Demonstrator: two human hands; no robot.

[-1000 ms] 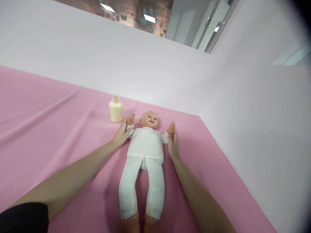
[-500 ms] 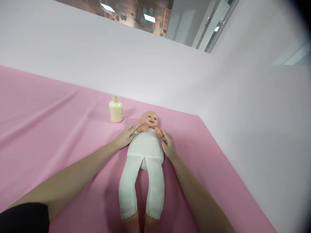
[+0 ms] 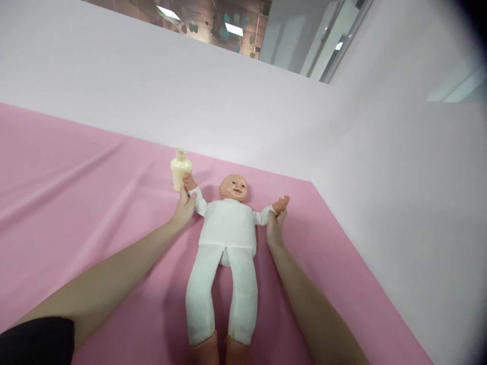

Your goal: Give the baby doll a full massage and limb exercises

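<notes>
A baby doll (image 3: 228, 228) in a white top and white trousers lies on its back, head away from me. Its two arms are spread out to the sides. My left hand (image 3: 184, 207) is closed around the doll's arm on the left, near its wrist. On the other side, my right hand (image 3: 276, 228) grips the doll's other arm just below its hand. The doll's hand on the left overlaps a pale yellow bottle (image 3: 180, 170) in view; whether they touch I cannot tell.
A pink sheet (image 3: 95, 192) with a few creases covers the surface under the doll. White walls (image 3: 228, 121) rise behind it and along the right. Above the back wall a window (image 3: 213, 25) shows ceiling lights.
The doll's arms, folded over its chest before, are now stretched outward. Both my hands have moved apart with them, the left one also up toward the bottle.
</notes>
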